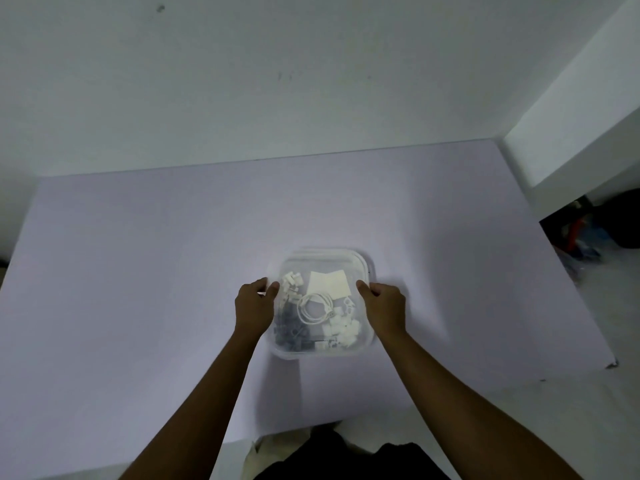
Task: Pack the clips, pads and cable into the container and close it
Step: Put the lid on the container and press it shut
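Observation:
A square clear plastic container (322, 353) sits in the middle of the lavender table, with a see-through lid (325, 256) lying over its top. Through the lid I see white clips (292, 282) at the left, dark clips (289, 332) below them, a pale square pad (329, 283), a coiled white cable (313, 308) and more white clips (341, 332) at the right. My left hand (254, 306) grips the lid's left edge, thumb on top. My right hand (382, 306) grips the right edge the same way.
The lavender table (138, 289) stretches wide on all sides of the container. A white wall rises behind it. To the right, past the table edge, dark clutter (588, 230) lies on the floor under a white ledge.

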`<state>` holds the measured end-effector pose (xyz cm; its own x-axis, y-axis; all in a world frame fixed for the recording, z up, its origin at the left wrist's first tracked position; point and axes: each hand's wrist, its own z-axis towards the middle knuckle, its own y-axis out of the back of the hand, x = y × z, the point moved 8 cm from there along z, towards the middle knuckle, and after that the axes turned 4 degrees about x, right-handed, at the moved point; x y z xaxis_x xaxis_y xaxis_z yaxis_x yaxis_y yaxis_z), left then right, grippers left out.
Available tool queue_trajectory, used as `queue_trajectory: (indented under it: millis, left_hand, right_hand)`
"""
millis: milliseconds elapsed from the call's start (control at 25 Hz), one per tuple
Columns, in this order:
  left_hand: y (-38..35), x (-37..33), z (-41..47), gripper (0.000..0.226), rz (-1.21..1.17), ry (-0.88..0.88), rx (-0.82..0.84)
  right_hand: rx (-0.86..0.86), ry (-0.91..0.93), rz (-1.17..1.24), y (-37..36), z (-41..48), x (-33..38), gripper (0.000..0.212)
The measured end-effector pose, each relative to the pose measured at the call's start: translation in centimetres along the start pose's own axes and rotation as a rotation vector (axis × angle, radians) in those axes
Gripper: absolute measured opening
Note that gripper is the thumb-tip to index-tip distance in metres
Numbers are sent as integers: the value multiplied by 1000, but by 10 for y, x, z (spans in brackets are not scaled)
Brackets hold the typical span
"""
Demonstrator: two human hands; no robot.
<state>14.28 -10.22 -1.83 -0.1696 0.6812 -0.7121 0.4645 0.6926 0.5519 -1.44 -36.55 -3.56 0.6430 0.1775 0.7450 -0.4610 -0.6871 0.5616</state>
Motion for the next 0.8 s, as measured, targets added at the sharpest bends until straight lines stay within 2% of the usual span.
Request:
queue_trajectory:
  millis: [240, 400, 560, 800]
  left_hand:
    - [-1, 5, 4, 34, -36, 9, -5]
    - [0, 11, 6, 25, -58, 54, -20]
    - [1, 13, 5, 40, -101, 103, -15]
    - [-1, 21, 6, 40, -162, 125, -23]
  right_hand:
    - [3, 2, -38, -1, 2, 4, 56]
    - [5, 9, -40, -4, 2, 4, 55]
    - [3, -17, -11, -3, 2, 5, 54]
    - [14, -101, 75, -3, 8, -6, 47]
